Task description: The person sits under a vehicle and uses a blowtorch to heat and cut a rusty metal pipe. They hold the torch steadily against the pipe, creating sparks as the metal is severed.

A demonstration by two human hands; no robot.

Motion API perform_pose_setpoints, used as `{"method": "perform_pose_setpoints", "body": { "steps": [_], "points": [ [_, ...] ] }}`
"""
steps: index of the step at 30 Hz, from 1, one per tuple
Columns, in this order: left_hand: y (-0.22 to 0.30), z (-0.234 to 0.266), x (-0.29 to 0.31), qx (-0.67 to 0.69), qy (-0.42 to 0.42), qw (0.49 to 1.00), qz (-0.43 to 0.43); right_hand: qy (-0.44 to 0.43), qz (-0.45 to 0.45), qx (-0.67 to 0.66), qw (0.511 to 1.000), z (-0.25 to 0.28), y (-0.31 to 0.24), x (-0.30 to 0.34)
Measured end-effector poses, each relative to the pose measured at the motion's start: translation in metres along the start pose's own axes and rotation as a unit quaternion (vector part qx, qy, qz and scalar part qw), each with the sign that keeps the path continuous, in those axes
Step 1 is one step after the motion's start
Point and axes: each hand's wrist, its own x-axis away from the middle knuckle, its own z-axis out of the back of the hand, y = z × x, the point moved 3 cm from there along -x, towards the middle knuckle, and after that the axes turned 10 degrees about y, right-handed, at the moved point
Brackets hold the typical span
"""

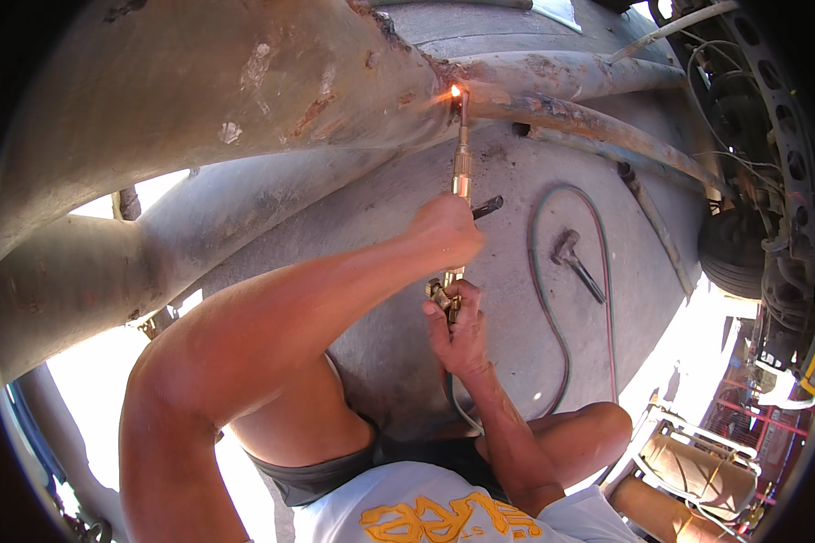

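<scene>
A brass cutting torch [463, 167] points away from me, its tip glowing bright orange against a rusty joint between large metal pipes. My left hand [446, 232] is wrapped round the torch body. A short black rod-like piece [488, 207] sticks out beside that fist; I cannot tell whether the hand holds it too. Nearer to me, my right hand [460, 333] grips the rear of the torch, its thumb and fingers at the brass valve knobs [438, 295]. The flame touches the seam where a thick weathered pipe [272, 81] meets a thinner rusty pipe [580, 116].
On the concrete ground a looped hose [533, 237] surrounds a hammer [578, 262]. A loose metal pipe [656, 226] lies to its right. Beyond it stand a tire [733, 253] and a dark vehicle frame [792, 163]. Cylinders [697, 475] are at the lower right.
</scene>
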Motion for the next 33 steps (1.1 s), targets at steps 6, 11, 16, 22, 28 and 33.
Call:
{"method": "perform_pose_setpoints", "body": {
  "steps": [6, 11, 16, 22, 28, 33],
  "points": [
    [-0.003, 0.000, 0.001, 0.007, 0.010, 1.000, 0.012, 0.008, 0.021, 0.021, 1.000, 0.003, -0.010, -0.003],
    [-0.010, -0.003, -0.001, 0.073, -0.009, 0.997, 0.019, 0.015, 0.052, 0.005, 0.999, 0.001, -0.011, -0.004],
    [-0.013, -0.004, -0.004, 0.083, -0.035, 0.995, 0.053, 0.012, 0.042, 0.033, 0.998, 0.003, -0.013, -0.003],
    [-0.013, -0.006, -0.003, 0.091, -0.017, 0.994, 0.061, 0.001, 0.022, 0.034, 0.999, 0.006, -0.014, -0.002],
    [-0.013, -0.006, -0.004, 0.114, -0.025, 0.991, 0.063, -0.005, 0.010, 0.032, 0.999, 0.007, -0.014, -0.003],
    [-0.014, -0.006, -0.004, 0.117, -0.033, 0.991, 0.064, -0.010, 0.006, 0.039, 0.999, 0.007, -0.015, -0.003]
  ]
}}
